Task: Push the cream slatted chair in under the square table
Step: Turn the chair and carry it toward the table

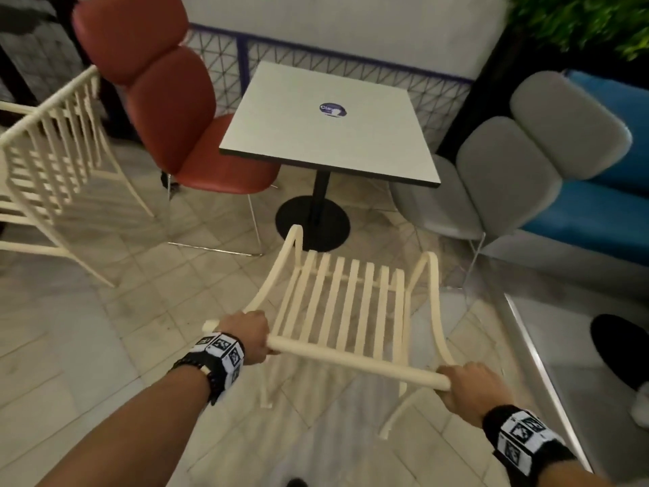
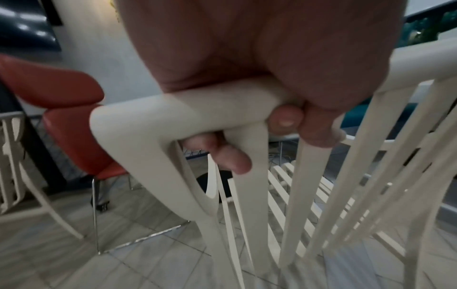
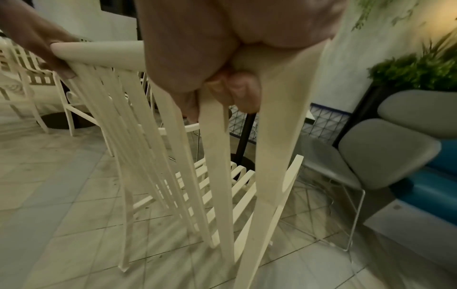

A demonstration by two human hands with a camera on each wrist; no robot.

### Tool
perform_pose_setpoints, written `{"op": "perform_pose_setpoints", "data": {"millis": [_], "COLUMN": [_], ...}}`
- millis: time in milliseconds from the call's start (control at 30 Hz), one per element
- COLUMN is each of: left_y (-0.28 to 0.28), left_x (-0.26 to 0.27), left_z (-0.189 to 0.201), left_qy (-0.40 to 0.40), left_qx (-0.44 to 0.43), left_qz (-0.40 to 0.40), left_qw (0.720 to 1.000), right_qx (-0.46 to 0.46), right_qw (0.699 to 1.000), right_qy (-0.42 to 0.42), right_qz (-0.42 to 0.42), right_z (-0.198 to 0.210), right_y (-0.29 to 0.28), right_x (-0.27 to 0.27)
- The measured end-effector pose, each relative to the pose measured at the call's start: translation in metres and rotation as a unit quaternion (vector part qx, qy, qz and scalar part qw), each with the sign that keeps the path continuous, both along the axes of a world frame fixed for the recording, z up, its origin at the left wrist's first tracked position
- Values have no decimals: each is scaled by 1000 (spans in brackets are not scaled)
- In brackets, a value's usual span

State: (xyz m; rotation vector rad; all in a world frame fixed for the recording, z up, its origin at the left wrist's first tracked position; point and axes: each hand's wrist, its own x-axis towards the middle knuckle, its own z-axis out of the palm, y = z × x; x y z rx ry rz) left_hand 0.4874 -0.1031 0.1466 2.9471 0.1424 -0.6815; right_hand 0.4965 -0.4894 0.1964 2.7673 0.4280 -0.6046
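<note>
Chair (image 1: 346,304) at lower centre of the frame, gripped by its top rail at both ends, likely for an even, straight push. Seat pointed at the desk (image 1: 330,124) above, front just short of its black base. Left hand (image 1: 247,333) and right hand (image 1: 472,390) knuckles-up, fingers (image 2: 232,158) curled fully round the rail, forearms extended.

The scene is dimly and evenly lit, with soft shadows. Strong distortion is seen at the edges. The wrist pictures are blurred by motion and are grainy.
</note>
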Motion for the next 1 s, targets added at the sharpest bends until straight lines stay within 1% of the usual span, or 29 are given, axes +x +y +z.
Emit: {"op": "perform_pose_setpoints", "data": {"millis": [67, 167, 233, 333, 367, 467, 533, 566, 600, 633, 666, 700, 733, 766, 800, 833, 866, 966, 1000], "left_y": [-2, -3, -2, 1, 1, 2, 2, 5, 8, 11, 14, 17, 22, 26, 30, 33, 38, 47, 53], "left_x": [4, 2, -9, -36, -44, -55, -60, -63, -68, -73, -76, -79, -78, -76, -71, -62, -52, -30, -25], "left_z": [11, 18, 12, -5, -10, -13, -7, -4, -3, -3, -2, -2, -3, -6, -10, -13, -19, -21, -24], "left_qy": [2, 16, 35, 73, 81, 74, 74, 72, 62, 44, 17, -12, -31, -28, -6, 24, 54, 153, 161], "left_qx": [23, 48, 56, 42, 38, 42, 25, 15, -3, -31, -55, -70, -75, -74, -68, -58, -52, -52, -47], "left_qz": [-10, -20, -22, -1, 6, 16, 9, 11, 29, 62, 113, 172, 232, 284, 316, 341, 354, 381, 379], "left_qw": [1000, 999, 998, 996, 996, 996, 997, 997, 998, 997, 992, 982, 969, 956, 946, 938, 932, 910, 910], "right_qx": [25, 35, 33, 33, 33, 72, 120, 161, 208, 252, 295, 335, 353, 361, 362, 346, 328, 272, 251], "right_qw": [1000, 999, 999, 999, 999, 997, 990, 981, 966, 945, 919, 880, 835, 784, 754, 740, 739, 761, 780], "right_qy": [2, -4, 8, 29, 32, 25, 61, 89, 118, 128, 115, 97, 103, 133, 173, 215, 236, 264, 261], "right_qz": [-2, 7, 19, 29, 26, 8, -31, -58, -102, -162, -234, -323, -410, -487, -520, -536, -540, -526, -510], "right_z": [-13, -32, -44, -62, -66, -67, -62, -55, -47, -40, -38, -40, -52, -62, -75, -83, -91, -89, -92], "right_y": [-6, -8, -7, -6, -5, -8, -16, -22, -29, -37, -44, -47, -51, -53, -57, -55, -54, -46, -45], "right_x": [-2, 0, -5, -17, -22, -25, -24, -22, -21, -20, -18, -17, -14, -10, -8, -2, 6, 18, 20]}}
